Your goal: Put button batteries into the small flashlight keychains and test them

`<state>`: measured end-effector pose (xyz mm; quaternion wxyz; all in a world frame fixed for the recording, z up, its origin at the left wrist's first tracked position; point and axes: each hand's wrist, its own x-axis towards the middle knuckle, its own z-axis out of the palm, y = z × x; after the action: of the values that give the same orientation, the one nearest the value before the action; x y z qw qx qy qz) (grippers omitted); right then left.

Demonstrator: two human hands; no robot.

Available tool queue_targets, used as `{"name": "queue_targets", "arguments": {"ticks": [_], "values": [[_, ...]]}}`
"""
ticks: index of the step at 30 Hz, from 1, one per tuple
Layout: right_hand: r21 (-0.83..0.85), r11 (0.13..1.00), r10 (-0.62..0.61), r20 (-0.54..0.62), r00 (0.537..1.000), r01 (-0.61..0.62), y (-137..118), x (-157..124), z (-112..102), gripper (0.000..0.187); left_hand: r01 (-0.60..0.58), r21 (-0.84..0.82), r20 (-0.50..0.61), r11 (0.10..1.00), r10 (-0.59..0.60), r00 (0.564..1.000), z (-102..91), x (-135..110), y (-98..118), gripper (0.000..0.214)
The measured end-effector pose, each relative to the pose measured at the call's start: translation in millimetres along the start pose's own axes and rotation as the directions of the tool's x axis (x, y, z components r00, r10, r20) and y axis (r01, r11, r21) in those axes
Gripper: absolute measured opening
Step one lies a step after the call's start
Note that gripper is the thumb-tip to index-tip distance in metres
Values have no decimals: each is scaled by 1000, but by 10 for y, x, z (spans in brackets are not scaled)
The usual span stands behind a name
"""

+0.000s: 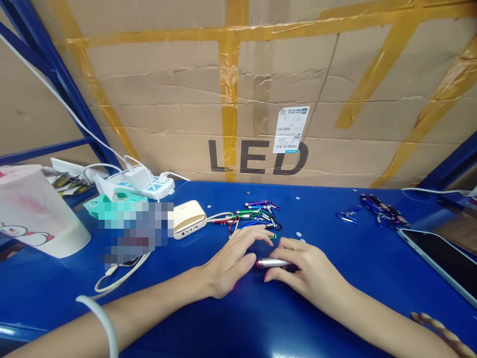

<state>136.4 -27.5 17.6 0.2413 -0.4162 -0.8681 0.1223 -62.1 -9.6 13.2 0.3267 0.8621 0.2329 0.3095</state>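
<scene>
My right hand (303,263) is closed around a small silver penlight (274,263), held level just over the blue table, its end glowing red toward my left hand. My left hand (236,258) is open, fingers stretched and slightly bent, its thumb close to the lit end. Beyond the left fingers lies a pile of keychain penlights (253,214) in purple, green, red and blue, with carabiner clips. Part of the pile is hidden by that hand. A bit of green (275,236) shows by its fingertips.
On the left stand a white cup (48,214), a power strip (162,188) with cords, a teal pack (115,206) and a cream power bank (189,219). To the right lie more penlights (383,211) and a phone (443,258). A taped cardboard box (167,114) stands behind.
</scene>
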Motion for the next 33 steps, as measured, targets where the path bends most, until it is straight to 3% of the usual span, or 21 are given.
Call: {"name": "queue_targets", "arguments": {"ticks": [6, 13, 20, 27, 33], "values": [[-55, 998, 18, -7, 1000, -18, 10, 10, 16, 23, 8, 48, -51, 999, -5, 999, 42, 5, -30, 46], [21, 1000, -12, 49, 999, 11, -16, 1, 17, 17, 60, 23, -116, 998, -57, 992, 18, 23, 16, 46], [-34, 998, 58, 131, 990, -54, -37, 27, 1, 21, 65, 0, -128, 998, -65, 990, 21, 25, -26, 44], [-96, 995, -1, 116, 993, 12, 0, 24, 27, 30, 69, 55, -211, 996, -56, 976, -35, 53, -143, 42], [-90, 994, -62, 24, 998, 64, 74, 71, 58, 21, 60, 207, -253, 976, -6, 967, -132, 91, -252, 41]]}}
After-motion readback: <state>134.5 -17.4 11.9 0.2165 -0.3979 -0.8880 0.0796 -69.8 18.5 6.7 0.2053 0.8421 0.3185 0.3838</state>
